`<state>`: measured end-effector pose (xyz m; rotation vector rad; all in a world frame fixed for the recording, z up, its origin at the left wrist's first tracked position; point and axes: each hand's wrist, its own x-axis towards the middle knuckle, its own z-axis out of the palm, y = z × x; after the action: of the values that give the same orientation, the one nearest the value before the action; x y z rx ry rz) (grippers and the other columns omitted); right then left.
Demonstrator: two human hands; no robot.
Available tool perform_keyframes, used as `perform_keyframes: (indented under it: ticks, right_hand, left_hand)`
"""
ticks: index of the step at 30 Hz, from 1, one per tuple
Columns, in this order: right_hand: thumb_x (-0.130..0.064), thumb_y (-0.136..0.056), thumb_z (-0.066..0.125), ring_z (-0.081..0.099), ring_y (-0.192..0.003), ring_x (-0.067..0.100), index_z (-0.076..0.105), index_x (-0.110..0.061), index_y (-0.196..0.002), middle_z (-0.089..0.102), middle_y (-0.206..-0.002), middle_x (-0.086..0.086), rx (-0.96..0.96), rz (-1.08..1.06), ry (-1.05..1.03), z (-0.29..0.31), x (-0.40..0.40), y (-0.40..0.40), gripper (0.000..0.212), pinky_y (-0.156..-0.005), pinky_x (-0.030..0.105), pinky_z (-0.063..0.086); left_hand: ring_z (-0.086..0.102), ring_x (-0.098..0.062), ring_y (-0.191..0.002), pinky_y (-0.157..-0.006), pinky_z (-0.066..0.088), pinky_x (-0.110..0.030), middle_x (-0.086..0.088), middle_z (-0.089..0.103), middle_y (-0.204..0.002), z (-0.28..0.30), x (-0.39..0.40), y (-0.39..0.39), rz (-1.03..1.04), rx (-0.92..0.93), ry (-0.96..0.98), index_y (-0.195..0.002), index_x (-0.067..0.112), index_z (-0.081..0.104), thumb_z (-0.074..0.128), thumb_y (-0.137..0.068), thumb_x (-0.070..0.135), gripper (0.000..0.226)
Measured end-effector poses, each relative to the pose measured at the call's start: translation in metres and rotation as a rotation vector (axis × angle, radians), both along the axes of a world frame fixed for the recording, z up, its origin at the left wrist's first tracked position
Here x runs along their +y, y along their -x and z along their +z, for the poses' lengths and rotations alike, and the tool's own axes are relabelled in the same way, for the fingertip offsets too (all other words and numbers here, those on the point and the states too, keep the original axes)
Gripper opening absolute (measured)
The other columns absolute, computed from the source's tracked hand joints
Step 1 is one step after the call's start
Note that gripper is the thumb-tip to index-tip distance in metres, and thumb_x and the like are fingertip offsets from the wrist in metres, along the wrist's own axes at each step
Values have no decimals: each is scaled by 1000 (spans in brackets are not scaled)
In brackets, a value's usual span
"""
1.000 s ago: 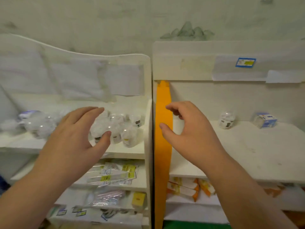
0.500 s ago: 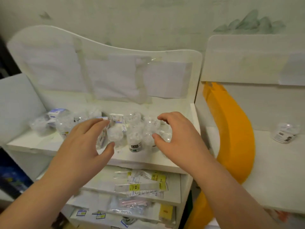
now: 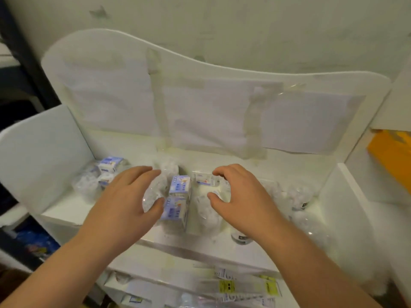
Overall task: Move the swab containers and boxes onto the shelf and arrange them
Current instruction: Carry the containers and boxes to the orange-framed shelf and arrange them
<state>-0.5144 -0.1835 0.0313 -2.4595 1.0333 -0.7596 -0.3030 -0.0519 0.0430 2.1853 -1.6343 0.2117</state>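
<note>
Hiding clear containers (image 3: 206,216), motion-blurred, right hand (image 3: 242,201)

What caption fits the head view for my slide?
Both hands reach around blue swab boxes on the white shelf.

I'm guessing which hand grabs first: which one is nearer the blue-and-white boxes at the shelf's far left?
Left. The left hand hovers just right of those boxes; the right hand is farther right.

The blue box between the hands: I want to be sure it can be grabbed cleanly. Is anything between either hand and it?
Nothing visible blocks it. The left hand and right hand flank the blue box with fingers spread. Clear containers crowd its sides, so the fingers may brush them.
</note>
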Motion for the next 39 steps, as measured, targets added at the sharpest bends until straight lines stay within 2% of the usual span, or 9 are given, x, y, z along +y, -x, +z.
perform_keyframes:
  ticks: [6,10,14,17,19,24,29,34,39]
  right_hand:
    - [-39,-87,64,49,-118,7,54,-31,-127,51,-125,-16,-28,-56,-13,-5,0,-73,42,-100,27,42]
    - [-38,-89,63,48,-120,7,53,-30,-129,50,-127,-15,-7,-59,-37,-12,5,-125,42,-100,25,40]
    - [-41,-90,62,48,-120,6,53,-31,-129,50,-126,-16,-28,-77,-39,-20,14,-171,41,-102,27,41]
    - [-40,-90,62,48,-118,4,54,-31,-128,51,-123,-17,-16,-79,-29,-26,21,-197,41,-100,22,39]
    - [-39,-89,63,49,-117,6,54,-31,-127,51,-122,-17,-10,-89,-32,-29,22,-210,41,-100,24,41]
    - [-41,-88,62,49,-117,4,54,-33,-127,50,-122,-19,-11,-97,-49,-30,25,-234,40,-100,30,44]
    - [-52,-86,61,49,-116,5,54,-33,-126,51,-122,-19,19,-75,-57,-32,28,-244,44,-101,30,43]
    - [-61,-78,65,45,-122,6,46,-37,-135,48,-129,-18,166,-10,-91,-36,32,-249,65,-103,31,41]
    - [-49,-81,68,39,-127,9,41,-35,-139,42,-135,-16,333,31,-57,-42,33,-253,66,-103,31,41]
  left_hand:
    - [40,-10,-132,-105,34,-30,12,45,-142,-11,-14,-79,-69,22,11,-138,30,50,63,-84,42,56]
    - [44,-14,-128,-103,41,-34,9,51,-138,-19,-17,-141,-86,20,15,-133,27,54,52,-81,47,56]
    - [47,-20,-125,-100,40,-35,5,52,-136,-29,-12,-190,-46,41,15,-131,23,57,55,-80,41,53]
    - [47,-21,-125,-100,42,-38,4,51,-137,-35,-12,-228,-12,16,-19,-132,22,55,52,-80,44,56]
    - [45,-22,-126,-100,42,-40,3,49,-138,-41,-14,-248,2,32,-62,-132,24,53,53,-78,49,60]
    - [40,-23,-133,-105,35,-34,0,42,-145,-64,-17,-269,-38,37,-194,-138,24,48,50,-76,52,67]
    - [29,-19,-139,-111,30,-32,5,34,-148,-79,-27,-281,-59,133,-282,-146,29,36,64,-76,56,80]
    - [37,-19,-131,-100,41,-33,7,35,-139,-77,-29,-290,-77,119,-378,-144,37,26,61,-72,50,82]
    - [54,-16,-110,-86,46,-32,7,44,-132,-69,-20,-290,-115,222,-301,-130,35,34,70,-70,43,71]
